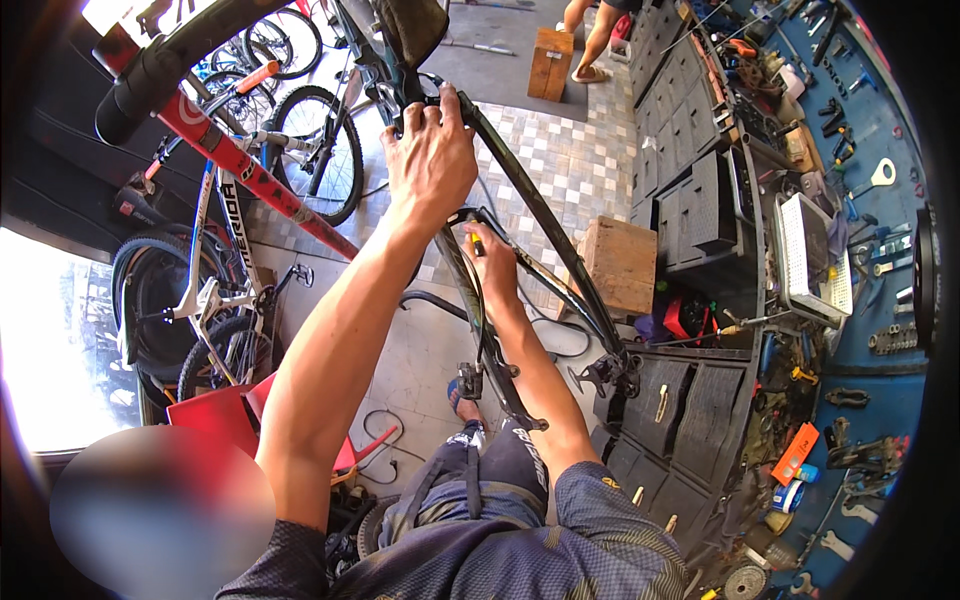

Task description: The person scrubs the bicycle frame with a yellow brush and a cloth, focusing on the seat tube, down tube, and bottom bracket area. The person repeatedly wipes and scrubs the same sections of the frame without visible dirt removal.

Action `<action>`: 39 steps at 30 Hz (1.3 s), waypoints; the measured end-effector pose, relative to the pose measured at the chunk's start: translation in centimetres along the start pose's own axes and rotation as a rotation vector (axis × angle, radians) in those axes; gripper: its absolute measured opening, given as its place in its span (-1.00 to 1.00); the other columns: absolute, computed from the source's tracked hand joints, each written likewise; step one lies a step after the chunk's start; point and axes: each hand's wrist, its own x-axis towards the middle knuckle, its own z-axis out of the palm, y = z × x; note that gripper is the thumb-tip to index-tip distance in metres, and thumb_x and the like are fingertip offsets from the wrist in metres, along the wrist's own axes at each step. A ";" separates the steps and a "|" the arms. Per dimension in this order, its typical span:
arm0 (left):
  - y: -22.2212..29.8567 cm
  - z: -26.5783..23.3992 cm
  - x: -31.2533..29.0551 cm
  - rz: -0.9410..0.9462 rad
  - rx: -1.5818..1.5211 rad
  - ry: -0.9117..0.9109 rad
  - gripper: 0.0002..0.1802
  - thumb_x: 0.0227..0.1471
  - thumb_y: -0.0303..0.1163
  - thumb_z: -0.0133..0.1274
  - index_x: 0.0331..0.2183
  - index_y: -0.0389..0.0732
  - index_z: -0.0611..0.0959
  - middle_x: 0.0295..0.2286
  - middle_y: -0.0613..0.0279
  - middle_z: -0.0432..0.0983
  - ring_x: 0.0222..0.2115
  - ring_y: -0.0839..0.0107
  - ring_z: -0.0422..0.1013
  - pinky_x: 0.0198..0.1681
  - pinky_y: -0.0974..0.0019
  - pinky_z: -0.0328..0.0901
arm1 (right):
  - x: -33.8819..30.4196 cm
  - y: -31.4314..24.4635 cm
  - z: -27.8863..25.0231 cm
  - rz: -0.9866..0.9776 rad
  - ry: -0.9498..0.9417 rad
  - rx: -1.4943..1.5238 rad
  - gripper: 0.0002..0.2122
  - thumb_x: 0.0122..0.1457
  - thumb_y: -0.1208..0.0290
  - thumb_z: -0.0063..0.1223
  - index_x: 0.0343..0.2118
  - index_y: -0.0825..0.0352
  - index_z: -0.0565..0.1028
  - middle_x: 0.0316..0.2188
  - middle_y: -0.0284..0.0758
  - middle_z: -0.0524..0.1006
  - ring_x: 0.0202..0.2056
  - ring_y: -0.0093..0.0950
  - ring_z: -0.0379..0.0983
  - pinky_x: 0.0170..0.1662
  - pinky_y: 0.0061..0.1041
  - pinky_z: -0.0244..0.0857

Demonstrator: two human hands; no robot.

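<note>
Daylight blows out the opening left of the frame, itself fairly sharp. Below left of the frame, an oval patch is blurred; right, the board bends toward the black rim.

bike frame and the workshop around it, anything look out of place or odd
One black drawer on the right juts out past its neighbours, as if left partly open. The bike frame has no wheel between its rear ends, though that seems ordinary mid-repair. I see no spill or clear damage.
</note>
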 end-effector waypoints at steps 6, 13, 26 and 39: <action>0.0 -0.2 0.1 -0.012 0.004 -0.048 -0.26 0.26 -0.20 0.13 0.34 -0.29 0.30 0.03 -0.08 0.59 0.24 -0.01 0.32 0.14 -0.35 0.21 | 0.6 -0.6 -0.1 -0.098 -0.057 0.032 -0.79 0.29 0.45 0.13 -0.05 0.32 0.61 -0.14 -0.06 0.68 -0.14 -0.04 0.64 -0.04 -0.22 0.53; 0.0 0.0 0.0 -0.005 0.040 -0.033 -0.24 0.24 -0.21 0.14 0.34 -0.28 0.27 0.01 -0.10 0.60 0.22 0.00 0.34 0.13 -0.33 0.21 | 0.0 -0.5 -0.3 -0.159 0.013 0.051 -0.80 0.26 0.51 0.13 -0.07 0.32 0.60 -0.13 -0.08 0.66 -0.12 -0.02 0.61 -0.06 -0.17 0.52; 0.4 -0.2 -0.1 -0.030 0.020 -0.039 -0.22 0.23 -0.21 0.16 0.35 -0.27 0.27 0.06 -0.13 0.54 0.23 -0.01 0.32 0.14 -0.29 0.23 | 0.1 -0.5 -1.7 -0.168 -0.169 -0.013 -0.72 0.14 0.66 0.17 -0.07 0.29 0.59 -0.01 0.00 0.61 -0.02 0.04 0.58 0.07 -0.18 0.51; 0.3 -0.1 -0.1 -0.024 0.009 -0.012 -0.16 0.16 -0.21 0.22 0.34 -0.30 0.28 0.05 -0.14 0.54 0.20 -0.03 0.35 0.12 -0.25 0.27 | 0.3 -0.4 -1.4 -0.306 -0.096 -0.039 -0.69 0.11 0.67 0.21 -0.06 0.31 0.59 -0.05 0.00 0.63 -0.02 0.02 0.58 0.10 -0.18 0.49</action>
